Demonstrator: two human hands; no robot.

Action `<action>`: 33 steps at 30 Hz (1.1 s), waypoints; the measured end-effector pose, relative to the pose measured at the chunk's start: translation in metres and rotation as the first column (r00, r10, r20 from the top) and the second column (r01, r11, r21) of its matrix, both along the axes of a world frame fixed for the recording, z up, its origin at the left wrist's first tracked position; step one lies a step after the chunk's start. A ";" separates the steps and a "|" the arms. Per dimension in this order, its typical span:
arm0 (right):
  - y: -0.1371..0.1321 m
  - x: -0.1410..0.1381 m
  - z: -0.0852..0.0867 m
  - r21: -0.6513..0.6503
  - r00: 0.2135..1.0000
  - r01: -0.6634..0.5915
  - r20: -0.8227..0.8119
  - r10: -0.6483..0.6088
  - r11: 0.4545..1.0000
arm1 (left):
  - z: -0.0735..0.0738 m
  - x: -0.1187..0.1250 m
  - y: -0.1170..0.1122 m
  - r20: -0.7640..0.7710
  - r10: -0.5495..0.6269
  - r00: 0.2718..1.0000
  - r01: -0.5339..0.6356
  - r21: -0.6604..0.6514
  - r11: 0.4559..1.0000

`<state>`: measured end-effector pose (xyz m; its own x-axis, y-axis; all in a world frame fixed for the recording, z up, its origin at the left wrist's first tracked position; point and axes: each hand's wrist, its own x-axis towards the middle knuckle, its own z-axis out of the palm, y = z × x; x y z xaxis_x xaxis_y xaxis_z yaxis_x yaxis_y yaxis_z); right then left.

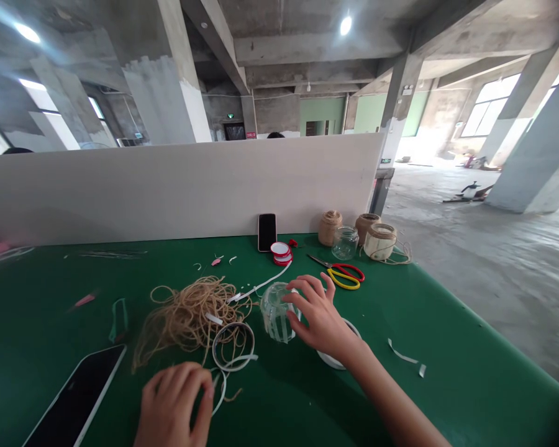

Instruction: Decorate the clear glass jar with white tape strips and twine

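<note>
Spread wide, the fingers point(308, 287) of the right hand point(323, 323) curl over the side of a glass jar point(274, 312) banded with white strips, a hold that seems meant to steady it above the green table point(451, 391). The wrist passes over a white ring point(340, 360), and the forearm point(391, 397) reaches in from the lower right. The left hand point(172, 403) sits nearer the body, its fingers point(189, 379) bunched beside a loop of white tape point(220, 391); whether they pinch it cannot be told. Just above lie a tape roll point(233, 346) and a loose heap of twine point(189, 320), apparently kept within easy reach of both hands, as are the red-and-yellow scissors point(340, 276). Farther back, twine-wrapped jars point(379, 241) stand near a white partition point(168, 192) and a phone point(267, 232).
</note>
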<state>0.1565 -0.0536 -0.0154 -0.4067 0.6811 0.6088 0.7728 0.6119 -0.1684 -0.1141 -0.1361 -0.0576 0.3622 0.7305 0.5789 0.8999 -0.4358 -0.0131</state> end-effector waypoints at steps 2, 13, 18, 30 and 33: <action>0.000 0.002 0.002 -0.024 1.000 -0.004 -0.011 0.003 1.000 | 0.006 -0.014 0.015 -0.027 0.057 0.998 -0.055 0.053 0.997; -0.014 0.008 -0.026 0.061 0.989 0.100 0.103 -0.106 0.993 | 0.028 0.013 0.078 -0.030 0.140 0.990 -0.135 0.120 0.984; -0.011 -0.001 -0.062 0.243 0.973 0.038 0.213 -0.091 0.969 | 0.062 0.067 0.078 0.100 -0.142 0.985 0.133 0.087 0.987; -0.008 -0.011 -0.073 0.237 0.964 0.106 0.213 -0.158 0.966 | 0.074 0.111 0.094 0.183 -0.242 0.953 0.240 0.035 0.970; -0.009 -0.011 -0.073 0.216 0.959 0.146 0.207 -0.192 0.965 | 0.071 0.113 0.095 0.161 -0.247 0.956 0.246 0.025 0.969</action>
